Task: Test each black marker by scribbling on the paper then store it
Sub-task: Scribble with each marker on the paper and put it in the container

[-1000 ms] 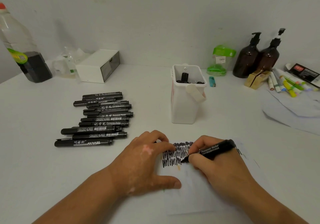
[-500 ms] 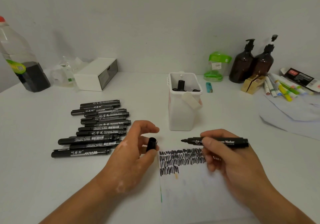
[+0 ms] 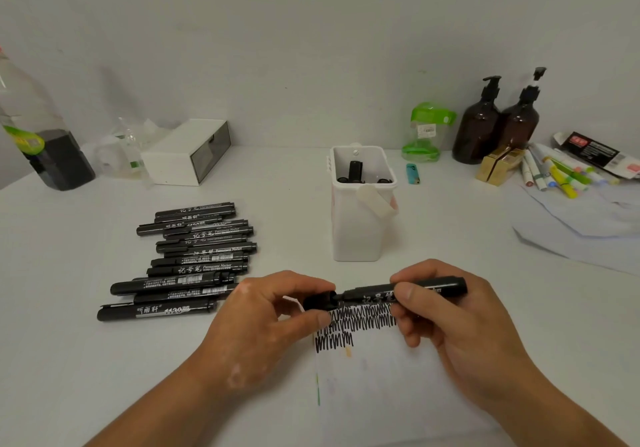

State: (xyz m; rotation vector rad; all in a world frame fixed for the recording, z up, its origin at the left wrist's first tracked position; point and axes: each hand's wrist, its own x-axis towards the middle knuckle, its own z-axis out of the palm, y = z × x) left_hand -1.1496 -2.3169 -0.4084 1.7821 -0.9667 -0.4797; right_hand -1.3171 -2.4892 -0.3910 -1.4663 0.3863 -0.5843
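Observation:
My right hand (image 3: 446, 325) grips a black marker (image 3: 377, 296) held level just above the paper (image 3: 381, 384), tip pointing left. My left hand (image 3: 256, 322) pinches the marker's black cap (image 3: 320, 302), which sits over the tip. Black scribble lines (image 3: 349, 322) cover the top of the paper beneath both hands. Several black markers (image 3: 194, 256) lie in a row on the table to the left. A white container (image 3: 360, 211) stands behind the paper with markers upright inside it.
A white box (image 3: 187, 150) and a bottle of dark liquid (image 3: 41, 135) stand at the back left. Two brown pump bottles (image 3: 498, 124), a green-lidded jar (image 3: 427, 131), a lighter (image 3: 412, 174), coloured pens (image 3: 557, 173) and loose paper sheets (image 3: 581, 228) fill the back right.
My right hand stopped scribbling and lifted the marker level. My left hand left the paper, raised the cap and brought it onto the marker's tip.

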